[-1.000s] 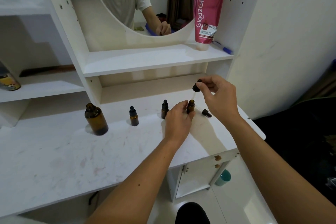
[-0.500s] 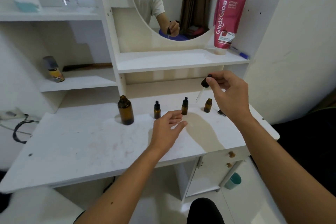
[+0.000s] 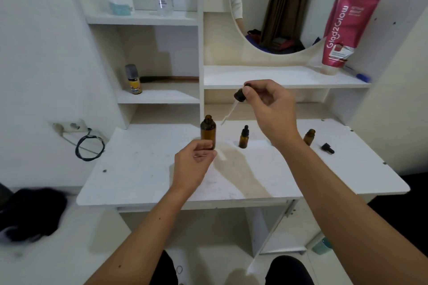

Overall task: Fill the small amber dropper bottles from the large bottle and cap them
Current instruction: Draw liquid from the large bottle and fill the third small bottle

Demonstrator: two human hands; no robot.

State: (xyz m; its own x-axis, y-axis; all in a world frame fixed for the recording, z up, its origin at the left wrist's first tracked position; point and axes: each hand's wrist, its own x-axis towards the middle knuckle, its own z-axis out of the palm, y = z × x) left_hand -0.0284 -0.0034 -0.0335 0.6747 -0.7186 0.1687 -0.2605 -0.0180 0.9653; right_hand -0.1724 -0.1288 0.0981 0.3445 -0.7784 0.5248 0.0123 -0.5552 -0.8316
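Large bottle (image 3: 208, 131) was seen uncapped, upright, amber. Dropper (image 3: 239, 96) was pinched in right hand (image 3: 269, 109); left hand (image 3: 193, 164) was curled loosely at the bottle's base, contact unclear.

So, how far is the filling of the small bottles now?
Done, it seems: one small capped bottle. In hand: the right hand holds a dropper near the open large amber bottle; the left hand is at its base. Left: the uncapped small bottle, its cap lying beside.
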